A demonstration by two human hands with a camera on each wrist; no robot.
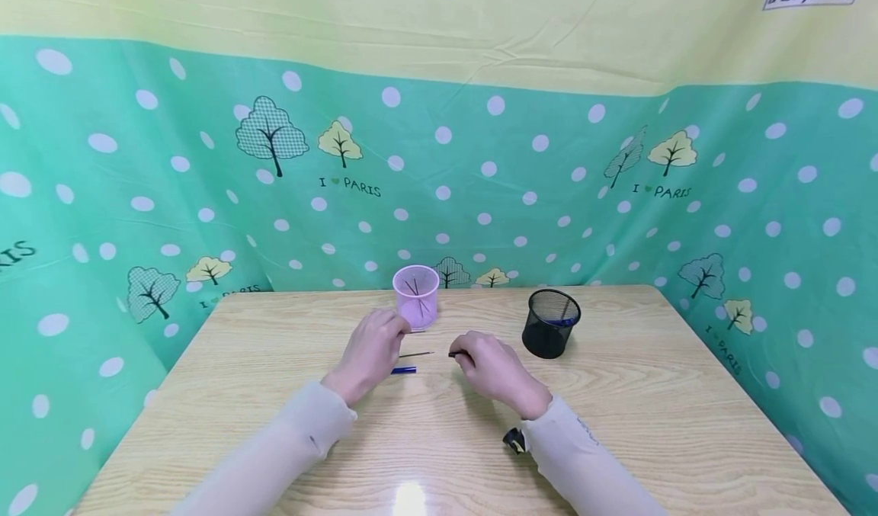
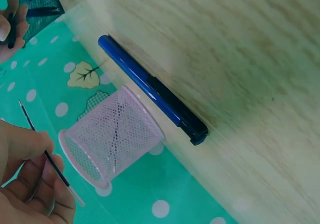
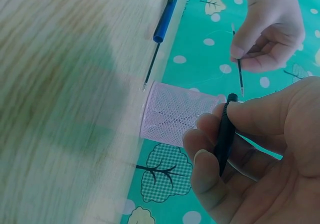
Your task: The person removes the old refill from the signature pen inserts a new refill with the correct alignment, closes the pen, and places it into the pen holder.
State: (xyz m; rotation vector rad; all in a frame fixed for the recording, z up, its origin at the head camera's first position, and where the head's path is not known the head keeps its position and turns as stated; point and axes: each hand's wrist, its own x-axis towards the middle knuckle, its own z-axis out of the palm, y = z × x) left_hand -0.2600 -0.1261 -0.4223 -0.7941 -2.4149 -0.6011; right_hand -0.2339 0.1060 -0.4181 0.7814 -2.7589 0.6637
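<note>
My left hand (image 1: 373, 348) pinches a thin pen refill (image 2: 46, 153) between thumb and fingers, above the table. In the right wrist view, that refill (image 3: 240, 74) points toward my right hand. My right hand (image 1: 490, 363) holds a short black pen section (image 3: 226, 136) between thumb and fingertips. Below my left hand, a blue pen barrel (image 2: 135, 72) with a dark clip lies on the table. A thin dark rod (image 3: 151, 67) shows beside the barrel's end in the right wrist view; I cannot tell whether it is attached. Both hands are apart.
Behind my left hand stands a lilac mesh pen holder (image 1: 416, 310) with thin dark sticks inside. A black mesh pen holder (image 1: 546, 333) with a blue pen in it stands right of my right hand. A small black object (image 1: 514, 440) shows beside the right sleeve. Dotted curtain (image 1: 480, 196) hangs behind the table.
</note>
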